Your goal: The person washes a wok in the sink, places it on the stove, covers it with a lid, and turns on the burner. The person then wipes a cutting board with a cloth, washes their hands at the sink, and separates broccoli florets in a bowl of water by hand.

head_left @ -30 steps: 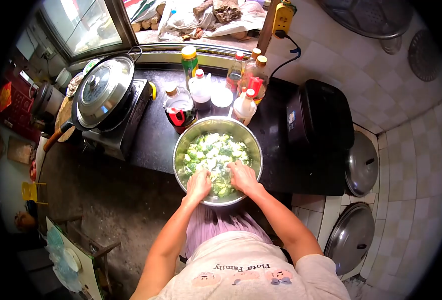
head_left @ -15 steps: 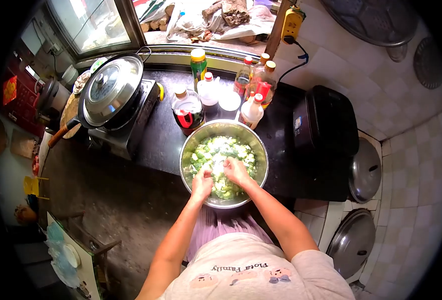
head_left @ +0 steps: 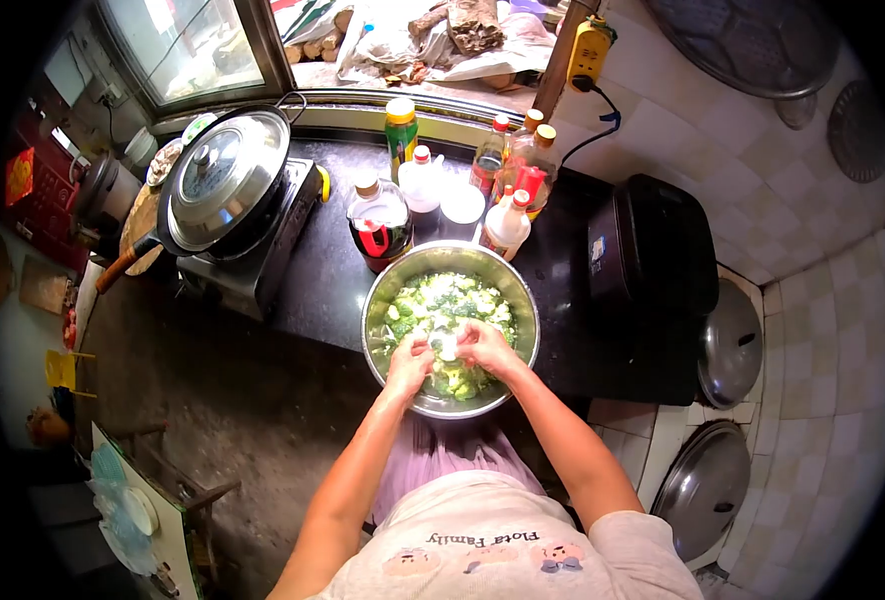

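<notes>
A wide steel bowl (head_left: 525, 300) stands at the counter's front edge, filled with pieces of green and pale broccoli (head_left: 453, 296). Over the near half of the bowl, my left hand (head_left: 411, 362) and my right hand (head_left: 485, 346) face each other, a small gap apart. The fingers of both are bent together around small pale-green pieces just above the rest. Glare washes out the spot between them, so the outline of what they hold is unclear.
Bottles, among them a dark one with a red label (head_left: 379, 228), and a white dish (head_left: 462, 201) stand behind the bowl. A lidded wok (head_left: 225, 180) sits on a stove at left. A black appliance (head_left: 655, 245) is at right, with metal lids (head_left: 703, 490) beyond.
My hands rose from the broccoli and came closer together over the bowl. The whole view has shifted slightly, so the bowl and counter appear a little further right and lower.
</notes>
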